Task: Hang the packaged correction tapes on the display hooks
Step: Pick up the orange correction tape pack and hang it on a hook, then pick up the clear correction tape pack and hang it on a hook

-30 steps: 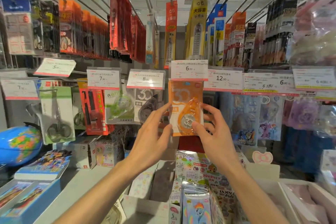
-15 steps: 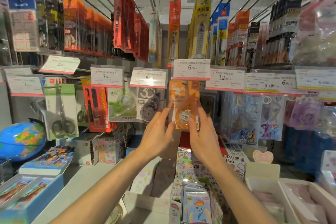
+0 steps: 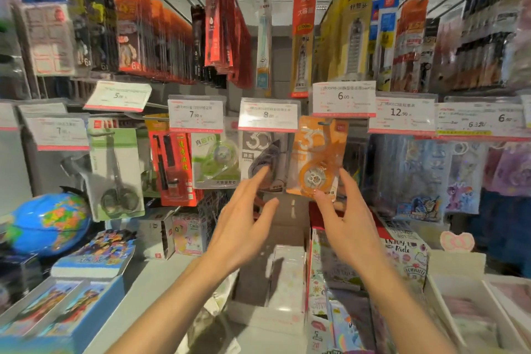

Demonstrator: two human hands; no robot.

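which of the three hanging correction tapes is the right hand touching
The orange correction tape under the 6.00 tag; the right hand touches its lower edge, not the green or grey packs.

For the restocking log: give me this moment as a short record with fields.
item: orange correction tape pack
item position: hanging under the 6.00 price tag
neighbour to its left: grey correction tape pack under the 8 tag
left hand: open, fingers spread, fingertip near the grey pack
right hand: open, fingertips at the orange pack's lower edge
below: cardboard box

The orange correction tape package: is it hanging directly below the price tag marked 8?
No. The orange correction tape package hangs below the price tag marked 6.00; the grey package hangs under the 8 tag.
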